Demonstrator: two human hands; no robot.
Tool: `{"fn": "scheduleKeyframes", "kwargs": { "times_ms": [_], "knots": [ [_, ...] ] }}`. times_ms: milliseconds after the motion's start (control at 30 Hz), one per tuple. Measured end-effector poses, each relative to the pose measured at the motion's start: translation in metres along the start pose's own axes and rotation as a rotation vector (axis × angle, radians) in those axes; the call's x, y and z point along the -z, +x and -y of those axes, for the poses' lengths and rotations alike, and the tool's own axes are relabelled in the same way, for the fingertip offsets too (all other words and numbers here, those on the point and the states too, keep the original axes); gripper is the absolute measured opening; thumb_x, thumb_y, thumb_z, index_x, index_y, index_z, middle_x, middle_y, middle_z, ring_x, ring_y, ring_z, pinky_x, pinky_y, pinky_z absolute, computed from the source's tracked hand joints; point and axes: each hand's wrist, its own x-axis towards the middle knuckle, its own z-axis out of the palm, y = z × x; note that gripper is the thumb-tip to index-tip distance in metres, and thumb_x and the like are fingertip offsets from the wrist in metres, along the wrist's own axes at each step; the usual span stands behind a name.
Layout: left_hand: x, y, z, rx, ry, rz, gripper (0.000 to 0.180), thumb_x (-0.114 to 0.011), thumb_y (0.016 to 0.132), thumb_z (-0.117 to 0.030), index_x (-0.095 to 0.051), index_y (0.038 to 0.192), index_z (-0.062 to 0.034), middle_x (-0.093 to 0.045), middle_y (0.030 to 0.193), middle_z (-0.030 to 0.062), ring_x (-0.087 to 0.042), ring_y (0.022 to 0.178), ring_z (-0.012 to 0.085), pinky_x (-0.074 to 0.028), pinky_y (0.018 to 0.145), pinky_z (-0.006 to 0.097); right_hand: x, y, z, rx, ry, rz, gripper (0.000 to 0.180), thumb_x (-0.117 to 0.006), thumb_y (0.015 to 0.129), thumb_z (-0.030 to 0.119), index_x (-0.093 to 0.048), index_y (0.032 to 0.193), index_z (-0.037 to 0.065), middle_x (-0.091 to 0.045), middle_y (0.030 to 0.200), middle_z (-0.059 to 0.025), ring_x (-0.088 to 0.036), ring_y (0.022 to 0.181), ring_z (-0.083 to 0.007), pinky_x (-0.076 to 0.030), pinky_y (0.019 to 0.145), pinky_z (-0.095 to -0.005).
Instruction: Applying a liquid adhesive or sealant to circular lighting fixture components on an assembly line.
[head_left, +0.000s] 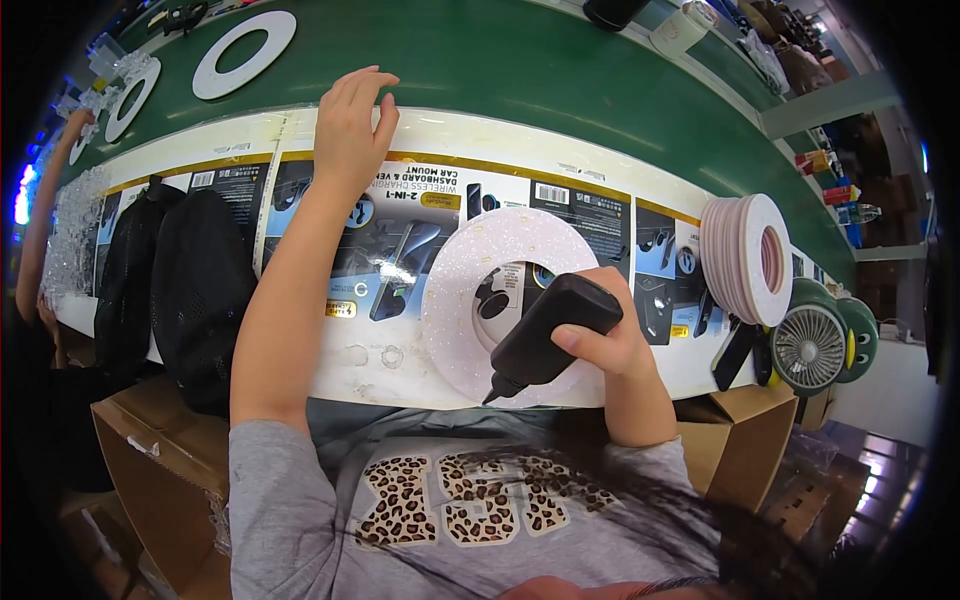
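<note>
My right hand (pixel 608 335) is wrapped round a black squeeze bottle (pixel 550 330), tilted so its narrow nozzle points down and to the left. The nozzle tip is over the near edge of a white glittery flat ring (pixel 455 290); whether it touches the ring I cannot tell. The ring lies on printed packaging sheets (pixel 400 230), which show through its hole. My left hand (pixel 350 125) reaches out at the far edge of the sheets, holding nothing, with its thumb apart from loosely bent fingers.
A stack of similar rings (pixel 745 260) stands at the right, beside a small green fan (pixel 808 348). More white rings (pixel 245 55) lie on the green surface (pixel 480 60). Black mesh fabric (pixel 200 290) and cardboard boxes (pixel 165 450) are at left, near another person's arm (pixel 45 210).
</note>
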Motion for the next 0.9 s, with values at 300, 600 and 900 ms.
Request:
{"fn": "scheduleKeyframes", "kwargs": {
  "times_ms": [300,600,900],
  "knots": [
    [0.0022,-0.0004,-0.0014,0.008,0.002,0.012,0.017,-0.057,0.086,-0.008,-0.061,0.102,-0.0054,-0.063,0.108,0.0133,-0.057,0.110,0.0296,-0.043,0.092,0.039,-0.0081,0.0025,-0.0029,0.081,-0.043,0.000,0.029,-0.071,0.070,0.022,-0.061,0.077,-0.004,-0.060,0.066,-0.0117,-0.057,0.055,-0.0202,-0.043,0.053,-0.0273],
    [0.0021,-0.0007,-0.0015,0.011,0.007,0.014,0.017,-0.057,0.086,-0.008,-0.061,0.102,-0.0058,-0.063,0.108,0.0117,-0.056,0.111,0.0287,-0.043,0.092,0.039,-0.0089,0.0054,-0.0048,0.161,-0.144,0.047,0.029,-0.074,0.068,0.022,-0.060,0.076,-0.003,-0.057,0.065,-0.0124,-0.057,0.055,-0.0254,-0.043,0.054,-0.0301],
    [0.0016,-0.0004,-0.0016,0.005,0.008,0.004,0.016,-0.057,0.086,-0.007,-0.061,0.102,-0.0056,-0.064,0.106,0.0116,-0.057,0.110,0.0286,-0.043,0.092,0.039,-0.0081,0.0056,-0.0036,0.125,-0.147,0.075,0.029,-0.075,0.068,0.021,-0.060,0.076,-0.003,-0.057,0.066,-0.0125,-0.057,0.056,-0.0264,-0.044,0.054,-0.0307]
  ]
}}
